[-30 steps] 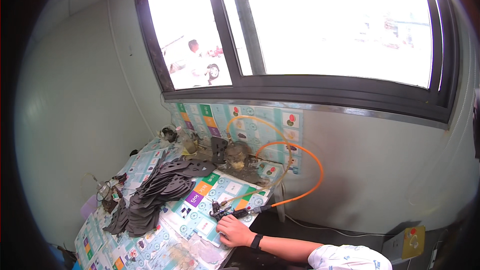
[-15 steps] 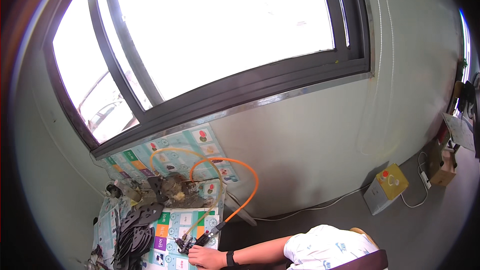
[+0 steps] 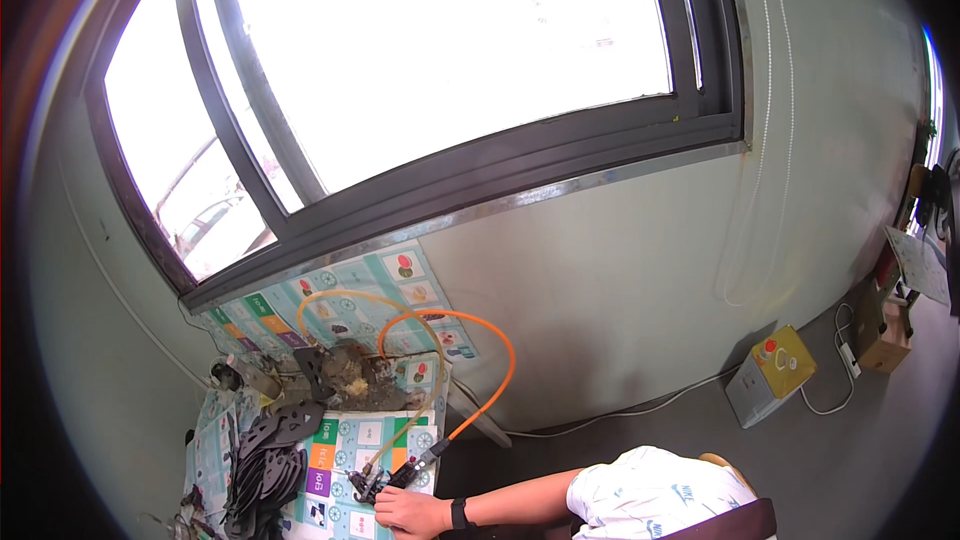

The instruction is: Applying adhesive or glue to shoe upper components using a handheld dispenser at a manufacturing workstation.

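Observation:
My right hand (image 3: pixel 412 512) is low in the picture over the table, its fingers closed around a small black spray gun (image 3: pixel 372 483). An orange hose (image 3: pixel 511 358) joins the gun through a dark connector (image 3: pixel 434 452), and a thin yellowish tube (image 3: pixel 405 427) also runs to it. Just left of the gun, black flat cut-out pieces (image 3: pixel 268 475) lie in an overlapping pile. My left hand is outside the picture. The hand hides part of the gun's grip.
The table bears a patterned sheet (image 3: pixel 368 434). At its back are a stained, crusted patch (image 3: pixel 355 385) and a bottle (image 3: pixel 257 376). A window (image 3: pixel 450 40) is above. On the floor to the right stand a yellow-topped can (image 3: pixel 775 370) and a cardboard box (image 3: pixel 885 335).
The view has shifted very slightly. My right hand and the spray gun stay in nearly the same place, and the pile looks the same.

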`<state>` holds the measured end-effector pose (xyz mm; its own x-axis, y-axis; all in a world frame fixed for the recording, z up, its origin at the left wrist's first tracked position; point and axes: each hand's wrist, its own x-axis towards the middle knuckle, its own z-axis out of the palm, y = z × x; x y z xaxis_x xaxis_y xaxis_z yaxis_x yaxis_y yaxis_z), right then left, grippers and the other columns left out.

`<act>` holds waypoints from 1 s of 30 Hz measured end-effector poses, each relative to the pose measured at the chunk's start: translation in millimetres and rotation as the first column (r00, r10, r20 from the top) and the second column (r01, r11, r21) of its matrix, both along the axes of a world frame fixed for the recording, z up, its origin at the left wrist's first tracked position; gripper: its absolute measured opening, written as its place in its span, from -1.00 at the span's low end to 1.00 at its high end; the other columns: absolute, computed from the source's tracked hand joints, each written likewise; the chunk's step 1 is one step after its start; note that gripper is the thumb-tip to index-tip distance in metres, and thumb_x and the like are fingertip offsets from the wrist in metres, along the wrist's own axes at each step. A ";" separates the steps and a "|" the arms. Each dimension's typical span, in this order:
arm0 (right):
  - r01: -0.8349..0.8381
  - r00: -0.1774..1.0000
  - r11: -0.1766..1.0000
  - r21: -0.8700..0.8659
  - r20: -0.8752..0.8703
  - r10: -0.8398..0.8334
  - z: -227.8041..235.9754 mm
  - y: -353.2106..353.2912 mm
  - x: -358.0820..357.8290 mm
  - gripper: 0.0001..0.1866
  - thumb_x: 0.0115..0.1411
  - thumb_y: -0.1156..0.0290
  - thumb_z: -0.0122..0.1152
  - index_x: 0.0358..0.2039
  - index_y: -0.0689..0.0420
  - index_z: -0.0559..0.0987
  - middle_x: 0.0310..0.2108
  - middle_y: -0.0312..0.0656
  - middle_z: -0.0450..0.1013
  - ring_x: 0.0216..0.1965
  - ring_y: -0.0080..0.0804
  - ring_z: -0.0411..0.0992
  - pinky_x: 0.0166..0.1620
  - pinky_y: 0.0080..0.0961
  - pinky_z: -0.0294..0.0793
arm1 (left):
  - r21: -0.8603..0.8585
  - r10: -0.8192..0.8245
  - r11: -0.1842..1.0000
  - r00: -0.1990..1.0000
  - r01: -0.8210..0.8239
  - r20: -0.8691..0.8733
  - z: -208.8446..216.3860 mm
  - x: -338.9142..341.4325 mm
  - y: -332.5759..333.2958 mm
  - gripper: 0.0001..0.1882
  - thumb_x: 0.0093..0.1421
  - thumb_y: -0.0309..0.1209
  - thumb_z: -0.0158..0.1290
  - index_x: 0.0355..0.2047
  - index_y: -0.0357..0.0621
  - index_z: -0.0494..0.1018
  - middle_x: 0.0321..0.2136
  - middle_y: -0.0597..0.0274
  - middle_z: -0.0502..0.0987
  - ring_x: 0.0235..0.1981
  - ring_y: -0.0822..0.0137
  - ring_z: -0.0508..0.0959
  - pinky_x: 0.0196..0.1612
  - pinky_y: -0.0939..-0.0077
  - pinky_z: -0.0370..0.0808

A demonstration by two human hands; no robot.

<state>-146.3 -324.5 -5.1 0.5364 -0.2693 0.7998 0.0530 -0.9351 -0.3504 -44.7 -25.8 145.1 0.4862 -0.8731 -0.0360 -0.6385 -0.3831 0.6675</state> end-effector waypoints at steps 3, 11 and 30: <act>-0.045 0.999 0.999 -0.007 0.012 0.045 9.5 8.2 9.3 -0.79 -0.01 0.26 0.25 -0.47 0.06 0.44 -0.39 -0.11 0.37 -0.23 -0.07 0.37 -0.09 -0.09 0.35 | -0.049 0.016 0.999 0.998 -0.019 -0.057 9.2 -3.1 13.5 -0.68 0.40 -0.32 0.15 0.03 -0.31 0.59 -0.20 -0.14 0.70 -0.20 0.14 0.68 -0.09 0.26 0.56; -0.022 1.000 0.999 -0.027 0.002 0.022 8.7 3.7 1.9 -0.79 0.01 0.26 0.24 -0.47 0.07 0.43 -0.37 -0.10 0.37 -0.22 -0.06 0.37 -0.09 -0.09 0.35 | -0.032 0.022 0.999 0.998 -0.024 -0.052 8.4 -6.0 6.1 -0.69 0.40 -0.33 0.14 0.02 -0.31 0.59 -0.21 -0.15 0.69 -0.21 0.13 0.67 -0.09 0.26 0.56; -0.006 1.000 1.000 -0.023 0.011 0.007 8.9 1.0 -3.2 -0.78 -0.01 0.26 0.25 -0.48 0.07 0.43 -0.38 -0.11 0.38 -0.22 -0.06 0.38 -0.09 -0.11 0.35 | -0.047 -0.013 0.999 0.999 0.012 -0.031 8.6 -8.9 -4.0 -0.70 0.41 -0.34 0.13 0.02 -0.31 0.59 -0.21 -0.10 0.68 -0.22 0.16 0.66 -0.10 0.28 0.57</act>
